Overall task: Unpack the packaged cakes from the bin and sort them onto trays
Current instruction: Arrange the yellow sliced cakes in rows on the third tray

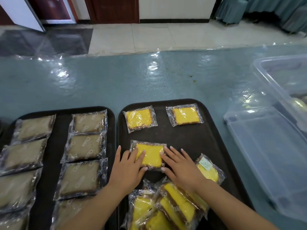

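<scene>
Fingers of both hands lie straight and spread, the left hand and right hand pressing opposite ends of a wrapped yellow cake mid-way down the right black tray. Brown cakes line the neighbouring left tray; a clear bin sits right of the yellow cake's tray.

Wrapped yellow cake flat on right black tray

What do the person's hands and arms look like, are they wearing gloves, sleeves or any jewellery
Both are bare. The left hand and right hand have no gloves, rings, watches or bracelets showing. No sleeves appear on either forearm as far as the picture's lower edge. Fingernails are short and unpainted.
</scene>
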The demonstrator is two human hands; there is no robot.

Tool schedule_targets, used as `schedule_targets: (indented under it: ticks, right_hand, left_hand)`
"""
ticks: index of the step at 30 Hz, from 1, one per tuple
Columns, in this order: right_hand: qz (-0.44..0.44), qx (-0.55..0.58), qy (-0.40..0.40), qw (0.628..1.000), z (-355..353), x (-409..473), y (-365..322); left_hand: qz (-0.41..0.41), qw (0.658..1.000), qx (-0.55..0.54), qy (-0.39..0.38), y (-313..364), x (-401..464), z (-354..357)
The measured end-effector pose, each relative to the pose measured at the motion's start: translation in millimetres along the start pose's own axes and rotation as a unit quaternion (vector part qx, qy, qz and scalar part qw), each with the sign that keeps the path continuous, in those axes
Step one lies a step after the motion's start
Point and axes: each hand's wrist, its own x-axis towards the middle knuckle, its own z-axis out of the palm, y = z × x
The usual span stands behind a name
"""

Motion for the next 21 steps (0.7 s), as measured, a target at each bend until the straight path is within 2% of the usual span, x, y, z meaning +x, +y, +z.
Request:
schedule_targets:
  ticks: [3,10,17,21]
  right_hand:
    - [0.011,0.011,-0.020,1.000,-2,12,-12]
    - [0.026,0.008,-0.022,0.999,5,47,-15]
    - [0.018,-0.021,0.019,0.999,0,62,-1]
    - [0.091,-0.033,0.071,0.993,-12,68,32]
  left_hand:
    - [-0.019,1.000,0.010,0.016,4,11,-3]
    - [-0.046,0.997,-0.044,0.049,-4,41,-3]
    - [-0.066,0.997,-0.026,0.020,-20,68,1]
    - [-0.038,0.998,-0.052,0.022,-15,83,-1]
